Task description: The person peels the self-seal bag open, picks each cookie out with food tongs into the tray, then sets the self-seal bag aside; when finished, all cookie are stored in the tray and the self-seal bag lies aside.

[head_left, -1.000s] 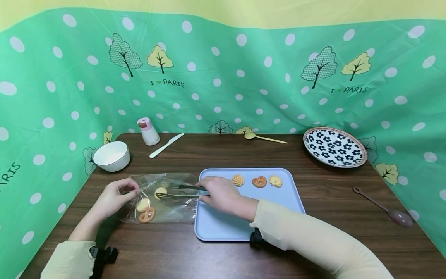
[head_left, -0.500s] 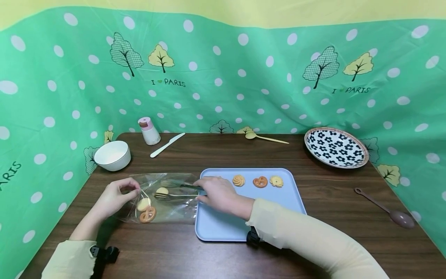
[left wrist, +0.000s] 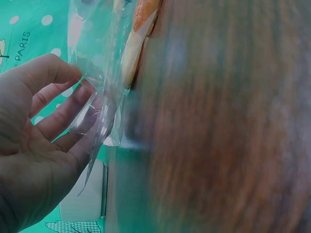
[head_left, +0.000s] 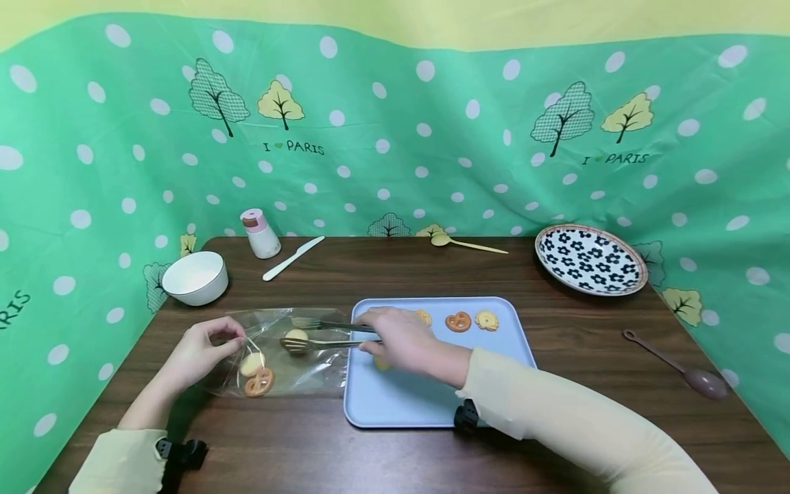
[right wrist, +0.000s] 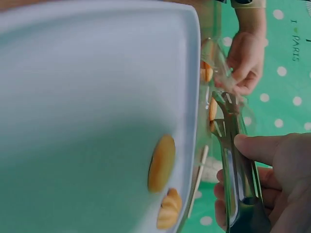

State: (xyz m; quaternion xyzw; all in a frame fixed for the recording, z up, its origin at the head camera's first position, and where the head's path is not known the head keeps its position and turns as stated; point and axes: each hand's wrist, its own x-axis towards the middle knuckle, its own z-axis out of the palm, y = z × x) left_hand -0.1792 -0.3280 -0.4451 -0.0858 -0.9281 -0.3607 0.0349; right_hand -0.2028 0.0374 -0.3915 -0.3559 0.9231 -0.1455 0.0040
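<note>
At the left of the table lies a clear plastic bag (head_left: 308, 374), its upper left part pinched between the thumb and fingers of my left hand (head_left: 200, 353). A pretzel cookie (head_left: 259, 382) and a plain round cookie (head_left: 252, 364) are inside. My right hand (head_left: 404, 339) grips metal tongs (right wrist: 238, 160) above the tray's left edge. Their ends reach into the bag from its right side, around or beside another round cookie (head_left: 297, 336); whether they clasp it I cannot tell. In the left wrist view the fingers (left wrist: 58, 73) hold the thin film.
The blue tray (head_left: 426, 405) carries a pretzel (head_left: 459, 321), a flower-shaped cookie (head_left: 487, 320), a swirl cookie (head_left: 424, 317) and a yellow cookie (head_left: 381, 363) partly under my right hand. Around stand a white bowl (head_left: 195, 278), a shaker (head_left: 260, 234), a knife (head_left: 293, 259) and a patterned plate (head_left: 590, 261).
My right hand and the tongs have shifted right, and the tongs' arms look further apart. The round cookie beside them sits slightly further right. My left hand stays put.
</note>
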